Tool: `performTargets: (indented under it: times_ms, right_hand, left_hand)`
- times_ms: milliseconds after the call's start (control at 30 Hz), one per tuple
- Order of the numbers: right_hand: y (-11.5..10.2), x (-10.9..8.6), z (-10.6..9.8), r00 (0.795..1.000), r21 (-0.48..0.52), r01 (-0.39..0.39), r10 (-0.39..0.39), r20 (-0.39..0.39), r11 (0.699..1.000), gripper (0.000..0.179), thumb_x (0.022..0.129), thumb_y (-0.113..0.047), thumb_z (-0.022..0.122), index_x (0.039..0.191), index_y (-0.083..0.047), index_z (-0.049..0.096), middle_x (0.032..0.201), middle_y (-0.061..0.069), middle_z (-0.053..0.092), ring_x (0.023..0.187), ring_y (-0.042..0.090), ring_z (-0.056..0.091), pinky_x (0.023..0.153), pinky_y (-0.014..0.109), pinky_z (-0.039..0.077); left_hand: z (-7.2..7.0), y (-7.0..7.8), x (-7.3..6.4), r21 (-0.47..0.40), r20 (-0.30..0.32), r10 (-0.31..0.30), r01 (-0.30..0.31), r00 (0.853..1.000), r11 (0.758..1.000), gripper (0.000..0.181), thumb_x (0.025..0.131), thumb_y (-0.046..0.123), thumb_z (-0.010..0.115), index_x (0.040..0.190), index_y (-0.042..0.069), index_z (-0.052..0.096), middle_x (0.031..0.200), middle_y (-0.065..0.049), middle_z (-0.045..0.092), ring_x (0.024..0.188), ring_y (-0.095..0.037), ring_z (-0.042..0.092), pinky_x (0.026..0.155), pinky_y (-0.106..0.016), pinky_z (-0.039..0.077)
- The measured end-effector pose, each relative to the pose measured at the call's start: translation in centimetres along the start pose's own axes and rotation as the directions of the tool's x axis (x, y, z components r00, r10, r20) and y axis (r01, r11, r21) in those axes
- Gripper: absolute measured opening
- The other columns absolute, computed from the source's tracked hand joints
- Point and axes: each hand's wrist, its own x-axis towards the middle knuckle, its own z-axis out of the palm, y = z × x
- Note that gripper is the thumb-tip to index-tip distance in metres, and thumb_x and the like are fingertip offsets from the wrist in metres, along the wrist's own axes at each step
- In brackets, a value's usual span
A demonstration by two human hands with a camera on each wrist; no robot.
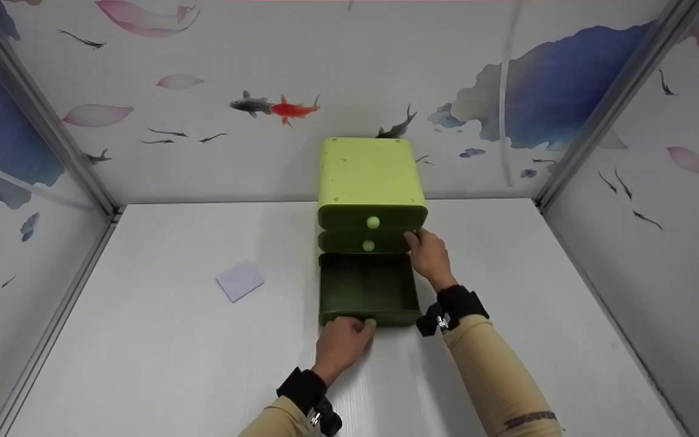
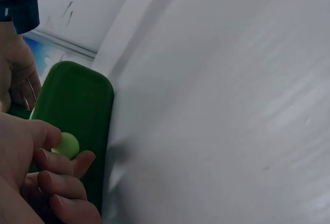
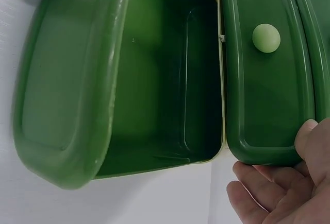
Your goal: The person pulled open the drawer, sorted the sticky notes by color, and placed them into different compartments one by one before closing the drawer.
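Note:
A small drawer cabinet, lime green on top with dark green fronts, stands against the back wall. Its bottom drawer is pulled out and holds nothing visible. My left hand pinches that drawer's round light-green knob between thumb and fingers. The middle drawer front sits in the cabinet above, with its own knob. At the cabinet's right side, my right hand grips the edge, thumb over the front and bent fingers beside it. Where those fingers touch behind the edge is partly hidden.
A pale purple square lies flat on the white table, left of the cabinet. Walls printed with fish and petals enclose the table at the back and both sides.

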Motion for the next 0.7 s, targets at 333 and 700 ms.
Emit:
performTargets:
  times_ms: [333,700]
  right_hand:
    - [0.3,0.2,0.1,1.000,-0.008,0.005,-0.005,0.005,1.000,0.033,0.106,-0.030,0.040,0.096,-0.005,0.059,0.086,0.013,0.061,0.074,0.026,0.055,0.070,0.038,0.041]
    - [0.1,0.3,0.0,1.000,0.007,0.013,-0.013,-0.001,1.000,0.032,0.105,-0.029,0.042,0.098,-0.004,0.061,0.096,0.018,0.067,0.087,0.032,0.064,0.078,0.045,0.048]
  left_hand:
    - [-1.4,-1.0,-0.2,0.055,0.082,0.052,-0.057,0.995,0.997,0.022,0.089,0.031,0.066,0.082,0.014,0.077,0.072,0.006,0.069,0.060,-0.008,0.055,0.055,-0.027,0.042]
    - [-6.3,-2.5,0.5,0.161,0.297,-0.026,-0.023,0.955,0.987,0.037,0.084,0.023,0.063,0.050,0.016,0.051,0.047,0.011,0.036,0.045,-0.008,0.035,0.045,-0.024,0.026]
